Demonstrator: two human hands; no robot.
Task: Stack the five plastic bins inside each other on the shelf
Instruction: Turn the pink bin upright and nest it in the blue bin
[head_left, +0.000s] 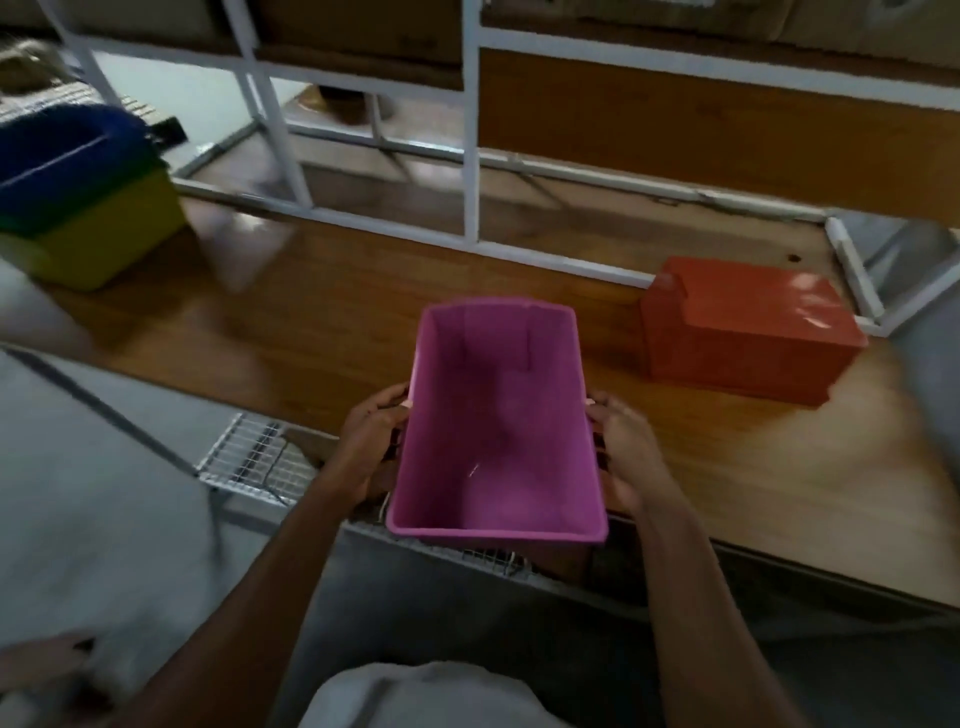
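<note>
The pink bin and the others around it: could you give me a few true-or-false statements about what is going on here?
1. Both hands hold the pink bin, the left hand and the right hand on opposite sides. True.
2. The pink bin is full of small items. False: nothing shows inside it.
3. The orange bin lies upside down on the wooden shelf. True.
4. The orange bin is nested inside the pink one. False: it stands apart, to the right.
5. At far left, a blue bin sits nested with a green bin in a yellow bin. True.
</note>
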